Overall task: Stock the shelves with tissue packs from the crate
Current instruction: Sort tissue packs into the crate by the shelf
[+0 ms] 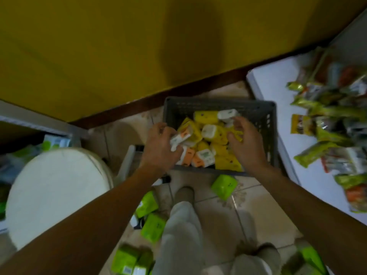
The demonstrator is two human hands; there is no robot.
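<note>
The beige tiled floor (248,205) carried a grey crate (218,103) at the far middle. Green packs lay loose on the tiles: one (224,186) just near of the crate, two (153,228) further left, others (127,261) at the near edge. A round white object (57,195) stood left. On the right, a white shelf (278,84) held heaped snack packets (327,116).

Crate (266,116) open on top, way in from above; grey mesh walls block the sides. Tissue packs (224,159) heaped inside, covering its bottom. Round white stool (55,195) near on the left. White shelf (278,92) just beside on the right, crowded with snack packets (321,151). Green packs (224,186) scattered on the floor, bare tile (248,215) between them.
</note>
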